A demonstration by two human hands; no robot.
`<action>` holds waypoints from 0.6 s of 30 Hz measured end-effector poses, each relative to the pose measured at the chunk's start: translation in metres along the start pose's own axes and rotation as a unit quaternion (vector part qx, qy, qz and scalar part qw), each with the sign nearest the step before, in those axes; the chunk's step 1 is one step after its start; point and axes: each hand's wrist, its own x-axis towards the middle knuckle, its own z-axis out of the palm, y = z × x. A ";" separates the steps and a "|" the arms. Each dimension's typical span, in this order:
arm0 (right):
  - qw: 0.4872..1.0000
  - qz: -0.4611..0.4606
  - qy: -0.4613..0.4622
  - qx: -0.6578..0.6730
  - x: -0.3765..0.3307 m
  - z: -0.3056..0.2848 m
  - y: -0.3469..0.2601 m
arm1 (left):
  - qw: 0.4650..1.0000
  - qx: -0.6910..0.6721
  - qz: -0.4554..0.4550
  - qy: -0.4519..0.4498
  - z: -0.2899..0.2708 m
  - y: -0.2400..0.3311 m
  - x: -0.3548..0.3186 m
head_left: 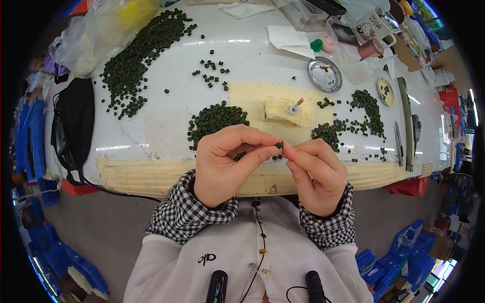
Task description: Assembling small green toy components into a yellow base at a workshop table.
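My left hand point(222, 161) pinches a small dark green ribbed piece point(280, 145) between thumb and forefinger, above the near edge of the table. My right hand point(319, 174) meets it from the other side, its fingertips closed against the same piece. Beyond my left hand lies a heap of similar green pieces point(217, 120), partly hidden by the fingers. Past the hands stands a small block wrapped in tan tape point(283, 110), with a short peg sticking up from it. To the right of it, a looser group of green pieces point(327, 135) is spread out.
A long pile of green pieces point(146, 50) covers the far left, near a clear plastic bag point(83, 48) and a black bag-like item point(73, 126). At right are a round metal lid point(325, 74), a small dish point(385, 92), a mug point(371, 28) and a long metal bar point(407, 121).
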 end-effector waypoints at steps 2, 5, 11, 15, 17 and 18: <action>1.000 0.002 0.002 0.001 0.000 0.000 -0.001 | 1.000 0.008 0.005 -0.003 0.000 0.000 0.000; 1.000 0.000 0.006 -0.001 -0.001 0.001 0.000 | 1.000 0.000 0.013 0.003 0.003 0.003 0.001; 1.000 -0.002 0.016 -0.013 -0.003 0.002 0.000 | 0.998 0.058 0.039 0.008 0.001 -0.004 0.000; 0.998 0.044 0.027 -0.026 -0.003 -0.008 -0.002 | 0.989 0.133 0.063 -0.007 0.002 0.000 0.001; 0.993 0.074 0.068 -0.061 -0.005 -0.020 0.008 | 0.966 0.240 0.089 -0.042 0.001 0.008 0.000; 0.989 0.098 0.084 -0.076 -0.008 -0.026 0.012 | 0.945 0.304 0.113 -0.037 0.003 0.007 -0.002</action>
